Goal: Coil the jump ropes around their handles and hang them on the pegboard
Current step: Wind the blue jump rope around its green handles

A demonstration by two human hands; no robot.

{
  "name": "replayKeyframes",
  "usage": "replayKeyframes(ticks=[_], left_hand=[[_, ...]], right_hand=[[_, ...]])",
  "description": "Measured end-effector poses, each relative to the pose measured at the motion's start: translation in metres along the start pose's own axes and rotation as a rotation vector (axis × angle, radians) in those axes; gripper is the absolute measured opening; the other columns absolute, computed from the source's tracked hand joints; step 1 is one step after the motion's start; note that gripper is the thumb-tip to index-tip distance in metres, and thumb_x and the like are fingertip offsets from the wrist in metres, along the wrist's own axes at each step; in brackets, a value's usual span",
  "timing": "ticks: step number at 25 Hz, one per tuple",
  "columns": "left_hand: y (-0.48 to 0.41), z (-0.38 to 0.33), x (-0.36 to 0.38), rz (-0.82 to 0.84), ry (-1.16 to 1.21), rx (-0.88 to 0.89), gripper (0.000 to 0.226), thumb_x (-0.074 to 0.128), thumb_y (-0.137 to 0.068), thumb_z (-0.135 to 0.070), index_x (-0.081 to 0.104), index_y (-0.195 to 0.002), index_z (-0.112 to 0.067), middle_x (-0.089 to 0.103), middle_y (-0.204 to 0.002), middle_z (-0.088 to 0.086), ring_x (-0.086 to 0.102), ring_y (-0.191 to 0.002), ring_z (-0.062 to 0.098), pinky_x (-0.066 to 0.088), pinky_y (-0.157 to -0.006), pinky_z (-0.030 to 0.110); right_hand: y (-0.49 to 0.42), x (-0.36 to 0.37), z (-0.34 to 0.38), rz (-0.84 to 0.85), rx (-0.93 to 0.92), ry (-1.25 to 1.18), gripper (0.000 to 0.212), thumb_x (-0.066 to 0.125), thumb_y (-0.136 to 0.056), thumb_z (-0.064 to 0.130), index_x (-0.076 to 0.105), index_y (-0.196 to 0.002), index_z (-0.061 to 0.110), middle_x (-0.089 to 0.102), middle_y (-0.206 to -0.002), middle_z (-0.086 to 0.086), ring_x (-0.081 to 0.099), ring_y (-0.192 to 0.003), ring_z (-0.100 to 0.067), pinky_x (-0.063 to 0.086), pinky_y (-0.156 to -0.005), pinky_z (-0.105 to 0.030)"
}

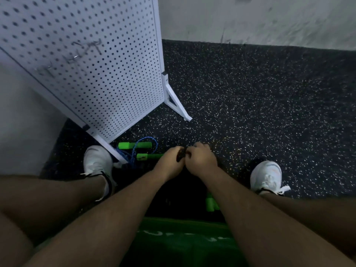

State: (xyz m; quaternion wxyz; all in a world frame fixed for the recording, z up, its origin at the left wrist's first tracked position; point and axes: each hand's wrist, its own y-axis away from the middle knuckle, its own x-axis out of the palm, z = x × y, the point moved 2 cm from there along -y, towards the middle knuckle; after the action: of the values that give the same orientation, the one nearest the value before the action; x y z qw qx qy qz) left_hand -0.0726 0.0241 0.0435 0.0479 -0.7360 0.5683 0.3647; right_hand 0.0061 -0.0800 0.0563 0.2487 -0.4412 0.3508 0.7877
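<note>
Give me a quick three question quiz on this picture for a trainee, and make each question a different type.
1. True or false: the jump rope with green handles already hangs on the pegboard.
2. What do the left hand and right hand both grip? A) a dark object B) a green handle C) a shoe
3. Which shoe stands beside the pegboard's leg, left or right?
Key: 1 false, it lies on the floor. 2 A. 3 the left shoe.
</note>
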Motion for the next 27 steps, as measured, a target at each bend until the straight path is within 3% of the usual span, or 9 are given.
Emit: replayKeyframes(ticks=[4,7,9,12,15,18,22,27], left_hand=[[-0.011,0.067,-0.041,-0.034,-0.042,-0.137,0.036,0.048,-0.081,-0.040,0.065,-0.103,-0.018,0.066,-0.098,0.004,0.065,-0.089,0.022,0.054,-0.076,0.041],[-0.032,0.114,-0.057,-0.027,-0.109,-0.223,0.035,0.045,-0.077,-0.043,0.061,-0.092,-0.016,0.064,-0.093,0.007,0.064,-0.088,0.031,0.053,-0.074,0.044],[-0.050,0.140,-0.065,-0.008,-0.212,-0.300,0.040,0.052,-0.083,-0.042,0.064,-0.110,-0.016,0.061,-0.116,0.014,0.059,-0.110,0.036,0.051,-0.088,0.046],[-0.073,0.172,-0.073,0.082,-0.403,-0.385,0.060,0.065,-0.090,-0.035,0.045,-0.147,-0.033,0.023,-0.160,0.018,0.023,-0.147,0.038,0.030,-0.115,0.049],[-0.102,0.186,-0.081,0.225,-0.446,-0.409,0.073,0.065,-0.088,-0.036,0.029,-0.152,-0.042,0.008,-0.166,0.018,0.005,-0.153,0.039,0.012,-0.121,0.054],[-0.120,0.192,-0.083,0.378,-0.634,-0.287,0.083,0.067,-0.085,-0.050,0.020,-0.153,-0.035,0.026,-0.156,0.020,0.022,-0.147,0.039,0.007,-0.121,0.057],[-0.109,0.187,-0.076,0.413,-0.935,-0.087,0.084,0.076,-0.079,-0.048,0.032,-0.146,-0.021,0.039,-0.137,0.011,0.041,-0.128,0.033,0.035,-0.106,0.051],[-0.102,0.161,-0.072,0.265,-0.849,-0.048,0.070,0.073,-0.082,-0.046,0.040,-0.134,-0.015,0.045,-0.130,0.008,0.047,-0.121,0.028,0.042,-0.097,0.044]], right_hand=[[-0.039,0.036,0.048,0.070,-0.148,-0.018,0.036,0.044,-0.098,0.029,0.063,-0.128,0.024,0.058,-0.124,-0.002,0.049,-0.115,-0.028,0.046,-0.093,-0.040],[-0.072,0.067,0.076,0.148,-0.194,0.001,0.037,0.044,-0.097,0.028,0.062,-0.130,0.026,0.059,-0.126,-0.002,0.051,-0.114,-0.029,0.046,-0.093,-0.041],[-0.096,0.088,0.088,0.204,-0.205,0.030,0.037,0.046,-0.097,0.028,0.061,-0.131,0.026,0.059,-0.128,-0.003,0.052,-0.115,-0.030,0.047,-0.095,-0.043],[-0.122,0.115,0.096,0.302,-0.222,0.093,0.043,0.049,-0.096,0.032,0.054,-0.138,0.026,0.055,-0.134,-0.003,0.052,-0.118,-0.030,0.047,-0.098,-0.044],[-0.137,0.132,0.093,0.351,-0.204,0.085,0.044,0.050,-0.095,0.032,0.053,-0.138,0.024,0.053,-0.135,-0.003,0.053,-0.117,-0.031,0.046,-0.098,-0.044],[-0.141,0.136,0.083,0.383,-0.189,0.058,0.043,0.052,-0.093,0.030,0.053,-0.135,0.023,0.054,-0.131,-0.003,0.055,-0.115,-0.030,0.047,-0.098,-0.044],[-0.141,0.128,0.071,0.358,-0.173,0.048,0.043,0.052,-0.091,0.029,0.054,-0.134,0.025,0.058,-0.127,-0.002,0.057,-0.112,-0.029,0.048,-0.095,-0.042],[-0.135,0.094,0.065,0.168,-0.232,0.112,0.036,0.055,-0.088,0.029,0.061,-0.123,0.026,0.064,-0.115,0.001,0.058,-0.106,-0.027,0.044,-0.092,-0.038]])
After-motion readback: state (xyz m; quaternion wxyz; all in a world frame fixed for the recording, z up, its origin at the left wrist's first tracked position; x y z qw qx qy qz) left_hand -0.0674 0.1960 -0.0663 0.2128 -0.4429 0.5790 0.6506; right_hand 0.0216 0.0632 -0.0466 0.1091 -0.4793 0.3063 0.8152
